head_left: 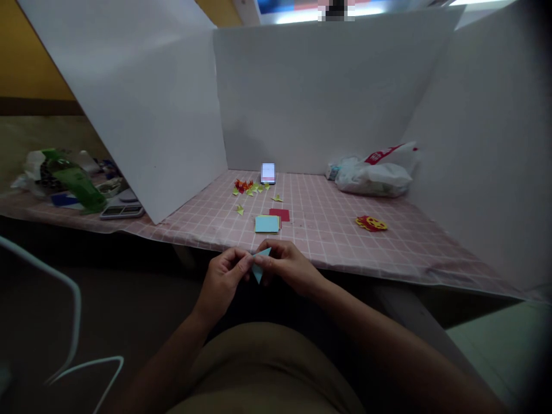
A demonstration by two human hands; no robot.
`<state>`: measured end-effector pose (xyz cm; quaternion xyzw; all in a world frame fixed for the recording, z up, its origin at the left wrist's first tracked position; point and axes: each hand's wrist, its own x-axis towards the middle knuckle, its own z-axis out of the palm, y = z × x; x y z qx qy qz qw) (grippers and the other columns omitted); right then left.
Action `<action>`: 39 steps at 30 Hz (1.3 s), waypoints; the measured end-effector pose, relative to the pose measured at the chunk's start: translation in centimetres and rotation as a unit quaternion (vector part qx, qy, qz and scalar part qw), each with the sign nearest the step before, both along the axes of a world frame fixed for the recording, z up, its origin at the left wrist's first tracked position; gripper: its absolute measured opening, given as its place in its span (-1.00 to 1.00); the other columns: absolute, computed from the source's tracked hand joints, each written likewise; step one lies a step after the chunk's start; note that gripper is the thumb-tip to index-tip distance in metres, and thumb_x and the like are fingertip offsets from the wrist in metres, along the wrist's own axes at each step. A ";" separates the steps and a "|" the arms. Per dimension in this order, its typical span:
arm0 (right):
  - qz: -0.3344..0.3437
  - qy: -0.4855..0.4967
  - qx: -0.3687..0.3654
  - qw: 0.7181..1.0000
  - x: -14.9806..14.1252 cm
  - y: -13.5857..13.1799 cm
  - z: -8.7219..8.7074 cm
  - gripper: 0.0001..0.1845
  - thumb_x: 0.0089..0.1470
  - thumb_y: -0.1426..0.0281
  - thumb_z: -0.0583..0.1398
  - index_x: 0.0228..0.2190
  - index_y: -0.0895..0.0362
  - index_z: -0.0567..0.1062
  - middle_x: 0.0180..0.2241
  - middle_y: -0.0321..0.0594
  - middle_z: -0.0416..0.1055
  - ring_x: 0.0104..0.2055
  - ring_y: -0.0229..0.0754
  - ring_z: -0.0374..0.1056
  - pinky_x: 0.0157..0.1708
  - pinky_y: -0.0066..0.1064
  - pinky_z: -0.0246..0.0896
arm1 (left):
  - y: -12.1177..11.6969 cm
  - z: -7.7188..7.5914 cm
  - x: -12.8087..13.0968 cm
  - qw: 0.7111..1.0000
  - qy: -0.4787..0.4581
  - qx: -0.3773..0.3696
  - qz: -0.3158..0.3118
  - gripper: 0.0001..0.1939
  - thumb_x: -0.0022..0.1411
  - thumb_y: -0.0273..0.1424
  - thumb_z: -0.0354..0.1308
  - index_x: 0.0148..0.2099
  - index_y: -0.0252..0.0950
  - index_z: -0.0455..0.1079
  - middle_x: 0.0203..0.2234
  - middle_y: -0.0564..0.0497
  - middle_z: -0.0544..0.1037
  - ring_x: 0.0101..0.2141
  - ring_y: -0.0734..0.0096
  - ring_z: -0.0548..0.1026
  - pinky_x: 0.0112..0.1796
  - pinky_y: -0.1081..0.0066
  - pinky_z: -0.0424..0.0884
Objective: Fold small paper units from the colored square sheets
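Note:
A light-blue piece of paper (pixel 257 273), folded to a pointed triangular shape, is held between my two hands just off the table's front edge. My left hand (pixel 226 279) pinches its left side between thumb and fingers. On the other side, my right hand (pixel 290 265) grips it with the thumb on top, and some of its fingers are hidden behind the paper. Beyond my hands lies a stack of square paper (pixel 267 224) with a light-blue sheet uppermost. A red sheet (pixel 281 214) sticks out behind that stack.
Several small yellow-green folded papers (pixel 240 210) and an orange-red cluster (pixel 244 185) lie farther back. A phone (pixel 268 173) stands near the back panel. White plastic bags (pixel 373 177) and red-yellow cutouts (pixel 371 223) are to the right. A green bottle (pixel 77 183) and scale (pixel 122 211) sit left, outside the panel.

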<state>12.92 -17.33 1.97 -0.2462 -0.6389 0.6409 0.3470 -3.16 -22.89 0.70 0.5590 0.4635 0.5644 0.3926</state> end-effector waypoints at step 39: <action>0.110 0.073 -0.037 0.990 0.3 -0.2 0.5 -0.73 0.08 0.24 0.31 -0.33 0.21 0.49 -0.45 -0.23 0.52 -0.48 -0.32 0.42 -0.47 -0.51 0.34 | 0.1 0.0 0.7 0.937 -0.304 -0.127 -0.112 -0.76 0.10 -0.31 0.34 -0.40 -0.40 0.44 -0.60 0.12 0.38 -0.61 0.67 0.26 -0.54 0.60 0.25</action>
